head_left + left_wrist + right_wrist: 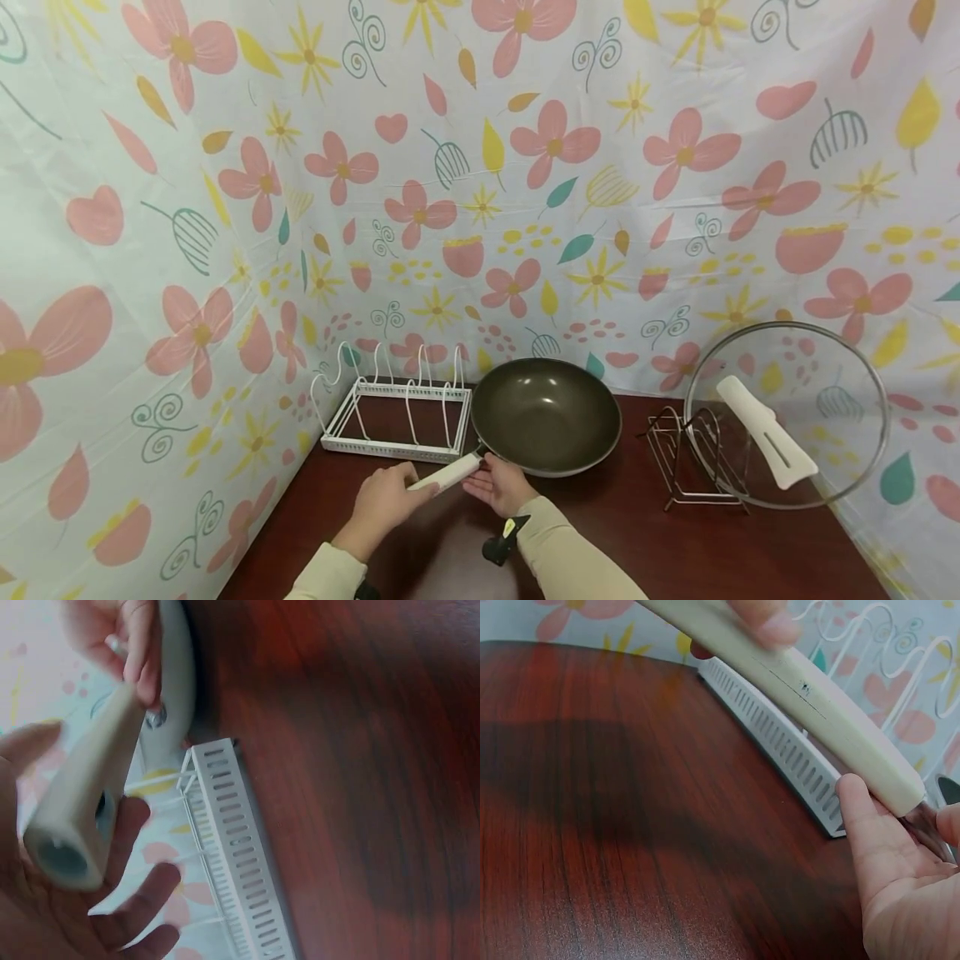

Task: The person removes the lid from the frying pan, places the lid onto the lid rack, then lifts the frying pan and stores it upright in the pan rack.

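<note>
A dark-lined wok with a cream handle extends from the middle of the dark red table, its pan beside the white rack. My left hand is at the handle's free end. In the left wrist view the handle lies between the thumb and the fingers, which are spread loosely. With my right hand I hold the handle near the pan, the fingers beneath its neck. The right wrist view shows my right hand there, its index finger extended along the handle's underside.
Left of the wok stands a white wire rack with upright loops. At the right a metal wire stand holds a glass lid with a cream handle, leaning upright. A flowered sheet covers the walls.
</note>
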`<state>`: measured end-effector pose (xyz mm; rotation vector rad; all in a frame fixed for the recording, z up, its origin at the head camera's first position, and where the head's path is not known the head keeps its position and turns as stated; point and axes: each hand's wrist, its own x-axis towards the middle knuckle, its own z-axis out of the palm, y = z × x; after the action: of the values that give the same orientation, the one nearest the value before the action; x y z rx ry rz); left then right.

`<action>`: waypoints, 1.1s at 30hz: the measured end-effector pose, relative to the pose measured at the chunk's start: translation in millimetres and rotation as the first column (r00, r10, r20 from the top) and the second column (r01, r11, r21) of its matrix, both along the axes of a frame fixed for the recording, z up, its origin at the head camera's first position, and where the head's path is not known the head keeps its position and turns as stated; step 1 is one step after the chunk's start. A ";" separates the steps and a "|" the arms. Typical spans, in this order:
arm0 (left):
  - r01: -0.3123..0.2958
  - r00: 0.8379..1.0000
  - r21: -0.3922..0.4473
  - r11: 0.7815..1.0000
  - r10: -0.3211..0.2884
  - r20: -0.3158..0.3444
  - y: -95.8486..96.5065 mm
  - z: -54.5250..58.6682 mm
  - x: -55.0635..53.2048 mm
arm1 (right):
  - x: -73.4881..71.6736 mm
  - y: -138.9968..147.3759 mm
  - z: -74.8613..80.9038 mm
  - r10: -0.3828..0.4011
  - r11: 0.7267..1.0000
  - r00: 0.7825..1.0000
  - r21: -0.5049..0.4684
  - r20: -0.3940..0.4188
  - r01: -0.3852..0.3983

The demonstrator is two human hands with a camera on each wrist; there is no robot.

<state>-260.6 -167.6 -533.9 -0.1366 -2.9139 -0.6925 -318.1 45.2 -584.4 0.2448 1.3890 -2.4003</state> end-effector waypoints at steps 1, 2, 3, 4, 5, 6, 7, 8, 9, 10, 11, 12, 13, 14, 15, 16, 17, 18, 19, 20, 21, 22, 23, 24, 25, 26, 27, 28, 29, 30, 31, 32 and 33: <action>0.000 0.999 0.040 0.999 -0.001 0.036 -1.6 1.1 -0.8 | 0.0 1.0 0.1 -0.003 1.000 1.000 0.000 0.004 0.003; 0.000 0.998 0.077 0.997 -0.005 0.063 -3.6 2.5 -1.9 | 0.2 1.9 0.2 -0.004 1.000 1.000 0.002 0.004 0.004; -0.001 0.996 0.111 0.994 -0.008 0.087 -5.6 3.9 -3.1 | 0.5 2.9 0.4 -0.005 1.000 1.000 0.004 0.003 0.005; -0.001 0.994 0.139 0.990 -0.014 0.106 -7.8 5.1 -4.4 | 0.8 3.9 0.4 -0.007 1.000 1.000 0.006 0.003 0.007; -0.003 0.992 0.162 0.987 -0.018 0.123 -9.7 6.2 -5.6 | 1.2 4.9 0.6 -0.006 1.000 1.000 0.008 0.000 0.006; -0.003 0.990 0.186 0.983 -0.023 0.139 -11.5 7.4 -6.9 | 1.7 5.9 0.9 -0.004 1.000 1.000 0.013 -0.002 0.004; -0.005 0.988 0.214 0.977 -0.029 0.154 -13.3 8.5 -8.0 | 2.1 7.0 1.0 -0.003 1.000 1.000 0.018 -0.003 0.003; -0.001 0.987 0.238 0.971 -0.038 0.156 -15.0 9.4 -9.0 | 2.8 8.2 1.6 0.000 1.000 1.000 0.024 -0.006 0.000; -0.002 0.986 0.265 0.964 -0.042 0.161 -16.4 10.2 -10.1 | 3.6 9.4 1.9 0.004 1.000 1.000 0.029 -0.010 -0.004; -0.002 0.985 0.292 0.956 -0.048 0.165 -17.7 10.6 -11.0 | 4.4 10.8 2.1 0.009 0.999 1.000 0.033 -0.014 -0.009; -0.002 0.985 0.314 0.949 -0.053 0.166 -18.8 11.0 -11.7 | 5.3 12.2 2.5 0.015 0.999 1.000 0.037 -0.018 -0.015; 0.000 0.985 0.333 0.943 -0.058 0.165 -20.1 11.0 -12.6 | 6.0 13.6 2.5 0.020 0.999 1.000 0.041 -0.019 -0.019; 0.001 0.985 0.348 0.937 -0.061 0.161 -21.1 10.6 -13.4 | 6.8 15.1 2.4 0.025 0.999 0.999 0.043 -0.021 -0.024; 0.005 0.986 0.353 0.935 -0.063 0.155 -22.1 9.9 -14.1 | 7.5 16.4 2.3 0.028 0.999 0.999 0.047 -0.024 -0.027; 0.001 0.986 0.359 0.933 -0.061 0.158 -22.9 8.9 -14.7 | 7.8 17.8 1.9 0.032 0.998 0.999 0.050 -0.028 -0.030; 0.002 0.985 0.362 0.932 -0.064 0.158 -23.6 7.7 -15.4 | 8.2 19.1 1.5 0.035 0.998 0.999 0.052 -0.029 -0.034; 0.003 0.985 0.370 0.929 -0.067 0.160 -24.1 6.5 -15.9 | 8.4 20.4 1.1 0.038 0.998 0.999 0.054 -0.029 -0.037; 0.004 0.984 0.381 0.925 -0.072 0.164 -24.5 5.0 -16.5 | 8.6 21.7 0.5 0.041 0.997 0.999 0.059 -0.029 -0.039; 0.007 0.982 0.395 0.919 -0.079 0.169 -24.8 3.3 -17.0 | 8.8 22.9 0.1 0.044 0.997 0.999 0.064 -0.030 -0.042; 0.010 0.981 0.410 0.912 -0.089 0.173 -25.0 1.5 -17.6 | 9.2 24.2 0.1 0.046 0.997 0.998 0.070 -0.031 -0.044; 0.015 0.979 0.430 0.903 -0.100 0.178 -25.0 -0.4 -18.1 | 9.6 25.4 -0.1 0.050 0.996 0.998 0.073 -0.034 -0.047; 0.021 0.977 0.443 0.896 -0.112 0.182 -25.0 -2.3 -18.6 | 9.9 26.7 -0.6 0.052 0.996 0.998 0.079 -0.030 -0.050; 0.026 0.975 0.453 0.891 -0.123 0.186 -24.9 -4.1 -19.0 | 10.3 28.0 -1.0 0.054 0.995 0.998 0.087 -0.029 -0.051; 0.031 0.973 0.459 0.888 -0.132 0.189 -24.5 -5.8 -19.4 | 10.6 29.4 -1.2 0.056 0.994 0.998 0.093 -0.027 -0.053; 0.035 0.971 0.464 0.885 -0.140 0.192 -24.2 -7.7 -20.0 | 11.2 31.0 -1.6 0.061 0.994 0.998 0.095 -0.033 -0.057; 0.040 0.970 0.465 0.885 -0.146 0.194 -23.6 -9.3 -20.4 | 11.5 32.5 -1.8 0.064 0.993 0.997 0.099 -0.032 -0.060; 0.046 0.969 0.463 0.885 -0.151 0.194 -22.9 -10.4 -20.7 | 11.5 33.9 -2.4 0.067 0.992 0.997 0.105 -0.031 -0.064; 0.048 0.969 0.459 0.887 -0.154 0.195 -22.0 -11.4 -21.0 | 11.8 35.3 -2.3 0.071 0.992 0.997 0.110 -0.027 -0.068; 0.051 0.968 0.460 0.886 -0.158 0.197 -21.0 -12.3 -21.3 | 12.3 36.8 -2.1 0.078 0.991 0.996 0.113 -0.032 -0.074; 0.057 0.966 0.463 0.885 -0.166 0.198 -19.9 -13.0 -21.7 | 12.7 38.2 -1.8 0.084 0.990 0.996 0.115 -0.033 -0.079; 0.064 0.965 0.467 0.882 -0.174 0.198 -18.5 -13.6 -22.1 | 13.2 39.6 -1.6 0.090 0.989 0.995 0.121 -0.036 -0.086; 0.076 0.964 0.468 0.880 -0.186 0.192 -17.1 -13.9 -22.3 | 13.5 40.8 -0.9 0.096 0.988 0.995 0.128 -0.031 -0.091; 0.084 0.962 0.475 0.876 -0.196 0.192 -15.5 -14.3 -22.7 | 14.0 42.3 -0.4 0.102 0.986 0.994 0.132 -0.032 -0.097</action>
<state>-283.3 -183.2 -548.2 -0.2280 -2.8658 -1.5035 -304.1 87.5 -584.8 0.1593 1.5406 -2.2481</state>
